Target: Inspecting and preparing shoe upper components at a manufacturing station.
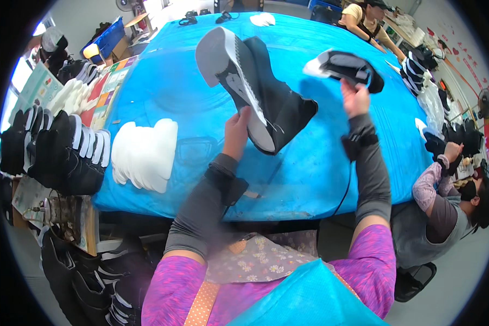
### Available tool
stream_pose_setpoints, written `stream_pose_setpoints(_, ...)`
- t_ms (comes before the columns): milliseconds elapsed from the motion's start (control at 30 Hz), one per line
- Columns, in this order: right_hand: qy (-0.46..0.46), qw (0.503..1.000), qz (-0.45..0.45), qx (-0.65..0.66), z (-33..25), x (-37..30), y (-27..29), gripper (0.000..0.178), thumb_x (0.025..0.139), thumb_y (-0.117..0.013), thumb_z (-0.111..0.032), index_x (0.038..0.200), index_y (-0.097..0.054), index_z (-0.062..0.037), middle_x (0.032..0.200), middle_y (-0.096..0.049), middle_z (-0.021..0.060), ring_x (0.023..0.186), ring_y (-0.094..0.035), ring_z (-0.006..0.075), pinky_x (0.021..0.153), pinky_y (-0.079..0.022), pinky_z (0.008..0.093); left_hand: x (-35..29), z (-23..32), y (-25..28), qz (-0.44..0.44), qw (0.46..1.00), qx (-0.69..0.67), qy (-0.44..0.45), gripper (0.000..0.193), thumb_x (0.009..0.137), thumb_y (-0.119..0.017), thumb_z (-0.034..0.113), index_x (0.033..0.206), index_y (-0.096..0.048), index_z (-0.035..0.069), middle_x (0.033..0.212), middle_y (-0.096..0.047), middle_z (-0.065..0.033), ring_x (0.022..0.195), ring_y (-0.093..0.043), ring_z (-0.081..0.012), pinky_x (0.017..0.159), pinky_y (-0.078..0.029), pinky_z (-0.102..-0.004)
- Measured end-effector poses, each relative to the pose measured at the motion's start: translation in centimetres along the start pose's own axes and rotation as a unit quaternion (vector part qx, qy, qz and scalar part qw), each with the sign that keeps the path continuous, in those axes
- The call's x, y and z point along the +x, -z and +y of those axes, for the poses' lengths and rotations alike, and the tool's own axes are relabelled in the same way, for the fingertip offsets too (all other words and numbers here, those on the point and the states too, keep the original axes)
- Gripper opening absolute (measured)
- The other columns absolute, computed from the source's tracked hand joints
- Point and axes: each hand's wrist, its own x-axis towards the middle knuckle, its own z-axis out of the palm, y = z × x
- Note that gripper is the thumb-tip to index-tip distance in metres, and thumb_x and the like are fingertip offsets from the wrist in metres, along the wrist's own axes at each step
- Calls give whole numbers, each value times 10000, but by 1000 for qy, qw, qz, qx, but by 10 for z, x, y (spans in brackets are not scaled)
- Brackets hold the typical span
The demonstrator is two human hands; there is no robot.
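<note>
My left hand [237,133] is closed on the edge of a tall black boot upper [269,89], held up over the table. The boot's grey underside and a row of white stitching face me, and loose white thread ends hang near its lower end. Farther right, my right hand [355,98] grips a second black footwear piece [350,68] with a white tip and pale lining, slightly blurred. Its exact kind is hard to make out. The two pieces are apart. A fanned stack of white insole-shaped pads [145,154] lies on the table left of my left hand.
A blue-covered table [195,185] spreads before me. Black boot uppers with white linings [68,152] crowd its left side, and more black footwear [415,70] lies at the right. One co-worker [364,24] leans in at the far right; another [445,201] sits nearer on the right.
</note>
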Motion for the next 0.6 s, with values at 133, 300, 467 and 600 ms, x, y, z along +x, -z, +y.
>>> stream_pose_setpoints(133, -2, 998, 69, -3, -120, 129, -40, 875, 872, -567, -523, 1443, -159, 0, 1481, -238, 236, 1361, -280, 369, 1102, -240, 548, 4, -15, -9, -30, 997, 34, -70, 445, 943, -545, 401, 902, -635, -33, 751, -576, 30, 694, -489, -51, 578, -391, -226)
stream_pose_setpoints(300, -50, 986, 72, -138, -82, 128, -74, 1037, 749, -713, -548, 1486, -102, -149, 1521, -167, 136, 1315, -337, 336, 1057, -260, 545, 0, -6, 1, 2, 1000, -2, -25, 472, 945, -543, 397, 1015, -633, -61, 885, -644, -39, 795, -553, -86, 706, -450, -239)
stream_pose_setpoints(467, -59, 964, 92, -242, -21, 84, -31, 817, 787, -729, -451, 1361, -346, -13, 1330, -424, 168, 1092, -525, 312, 964, -364, 482, 2, -8, 0, -15, 1000, 17, -15, 473, 946, -543, 395, 1019, -631, -64, 906, -644, -38, 816, -557, -86, 718, -451, -238)
stream_pose_setpoints(600, -91, 958, 42, -270, 3, 32, 12, 585, 814, -703, -451, 1197, -504, -56, 1176, -533, 104, 1042, -541, 255, 841, -408, 409, 0, -1, -12, -24, 999, -21, -11, 479, 945, -544, 395, 1020, -627, -72, 920, -640, -37, 826, -550, -85, 724, -447, -237)
